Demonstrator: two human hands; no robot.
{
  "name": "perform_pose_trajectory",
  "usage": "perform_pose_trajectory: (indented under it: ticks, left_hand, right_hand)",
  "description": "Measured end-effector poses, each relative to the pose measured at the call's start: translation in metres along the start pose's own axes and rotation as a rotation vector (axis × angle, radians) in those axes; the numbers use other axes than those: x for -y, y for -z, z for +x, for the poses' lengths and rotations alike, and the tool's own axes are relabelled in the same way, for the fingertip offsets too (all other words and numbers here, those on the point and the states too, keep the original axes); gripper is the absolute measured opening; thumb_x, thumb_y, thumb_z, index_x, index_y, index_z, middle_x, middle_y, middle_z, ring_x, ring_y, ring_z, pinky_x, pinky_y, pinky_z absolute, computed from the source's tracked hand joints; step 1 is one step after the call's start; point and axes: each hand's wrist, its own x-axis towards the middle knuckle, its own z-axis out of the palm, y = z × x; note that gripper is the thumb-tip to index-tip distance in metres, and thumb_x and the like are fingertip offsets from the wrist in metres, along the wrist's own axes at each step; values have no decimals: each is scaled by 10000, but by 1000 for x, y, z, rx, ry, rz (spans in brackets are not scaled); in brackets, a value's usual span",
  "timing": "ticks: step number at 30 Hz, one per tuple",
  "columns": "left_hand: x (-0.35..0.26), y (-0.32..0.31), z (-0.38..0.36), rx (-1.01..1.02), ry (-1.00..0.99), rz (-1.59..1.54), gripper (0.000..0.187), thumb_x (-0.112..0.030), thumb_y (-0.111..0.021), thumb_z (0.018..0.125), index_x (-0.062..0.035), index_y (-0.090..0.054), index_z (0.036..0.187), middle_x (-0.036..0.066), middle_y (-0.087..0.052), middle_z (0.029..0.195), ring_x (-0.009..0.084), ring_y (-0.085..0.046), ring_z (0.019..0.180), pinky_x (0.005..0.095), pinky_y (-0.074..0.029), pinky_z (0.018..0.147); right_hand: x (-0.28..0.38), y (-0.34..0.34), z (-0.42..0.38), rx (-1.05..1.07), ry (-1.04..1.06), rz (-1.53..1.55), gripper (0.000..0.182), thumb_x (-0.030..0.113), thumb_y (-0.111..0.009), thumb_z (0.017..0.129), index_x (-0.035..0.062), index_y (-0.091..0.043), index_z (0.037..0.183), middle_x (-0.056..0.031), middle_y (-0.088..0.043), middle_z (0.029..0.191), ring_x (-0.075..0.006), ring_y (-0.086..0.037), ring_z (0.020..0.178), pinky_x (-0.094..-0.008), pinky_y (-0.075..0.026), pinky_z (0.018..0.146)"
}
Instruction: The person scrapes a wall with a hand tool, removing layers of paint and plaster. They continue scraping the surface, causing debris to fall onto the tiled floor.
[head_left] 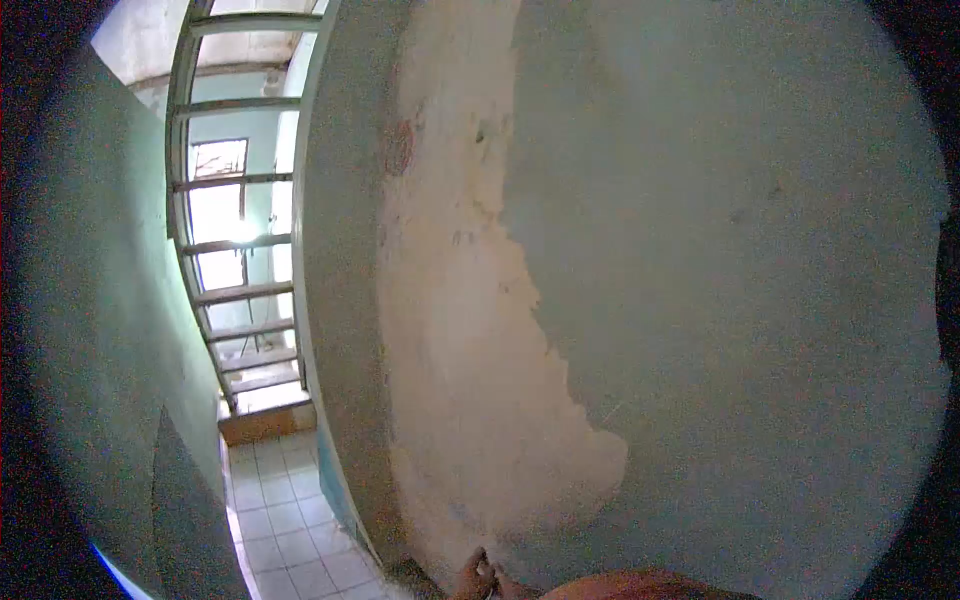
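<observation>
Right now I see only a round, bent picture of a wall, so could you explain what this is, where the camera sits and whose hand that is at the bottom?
No machine here: a person wears one camera on the head, and its wide lens bends the picture into a circle. It faces a wall close ahead, grey-green with a big pale patch of bare plaster. On the left, a barred opening lets daylight in, above a white tiled floor. At the bottom edge, one hand just peeks in, with part of an arm beside it. I cannot tell which hand it is or whether it holds anything.
</observation>
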Motion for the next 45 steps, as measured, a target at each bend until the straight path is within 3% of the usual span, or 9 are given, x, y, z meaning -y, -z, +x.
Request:
perform_pose_trajectory:
  ticks: [2,5,17,27,29,31,35,38,45]
  left_hand:
    - [-17,5,16,-242,-162,241,572,-259,-372,949,19,-167,1405,201,-182,1461,311,-166,1358,392,-179,1093]
    - [-11,-18,7,-380,225,-456,512,-166,-366,953,-29,-189,1414,155,-238,1448,287,-251,1324,374,-283,1041]
    - [-70,131,55,194,537,-577,517,-198,-437,917,-25,-268,1374,210,-411,1269,338,-426,1142,395,-380,928]
    - [-140,261,15,250,634,-709,524,-225,-496,887,-22,-334,1342,255,-555,1120,380,-571,990,413,-461,834]
    - [-129,243,8,106,366,-505,530,-182,-455,905,-28,-263,1374,272,-487,1217,388,-527,1070,407,-427,896]
    - [-165,309,48,452,736,-686,541,-171,-441,910,-14,-228,1382,282,-412,1297,390,-448,1174,408,-365,972]
    - [-127,242,8,190,457,-724,556,-189,-440,908,-33,-215,1392,281,-350,1347,412,-357,1243,425,-327,1002]
    - [-145,271,36,267,571,-705,580,-201,-481,895,-26,-228,1386,261,-356,1353,391,-364,1244,407,-309,1021]
    - [-142,259,31,329,740,-838,516,-195,-481,898,-19,-309,1351,233,-402,1330,369,-412,1215,405,-375,974]
  right_hand:
    - [11,-3,2,-7,-4,5,819,132,-544,844,34,22,1428,-245,-210,1425,-301,-363,1228,-389,-337,988]
    - [22,-7,4,-24,-6,17,822,132,-547,843,35,24,1428,-241,-204,1428,-299,-352,1236,-390,-331,993]
    - [25,-11,-7,-31,-2,50,837,132,-559,840,38,29,1428,-224,-179,1442,-289,-306,1267,-395,-306,1015]
    - [6,-24,-23,-2,4,85,849,132,-570,838,41,34,1428,-210,-158,1453,-280,-269,1294,-399,-284,1033]
    - [7,-27,-30,7,12,83,851,132,-572,837,42,35,1428,-208,-154,1455,-279,-261,1299,-400,-280,1036]
    - [12,-27,-31,-1,2,83,854,132,-574,837,42,36,1428,-205,-149,1458,-277,-253,1304,-401,-276,1040]
    - [48,-13,-31,36,-205,26,803,80,-543,843,23,8,1424,-220,-184,1445,-306,-264,1307,-389,-270,1045]
    - [12,-28,-18,-102,1,-217,745,63,-509,846,-24,-28,1409,-251,-350,1358,-330,-363,1256,-394,-313,1016]
    - [63,-23,-10,-10,-330,-338,808,131,-544,831,-33,9,1395,-306,-342,1333,-441,-436,1156,-441,-404,941]
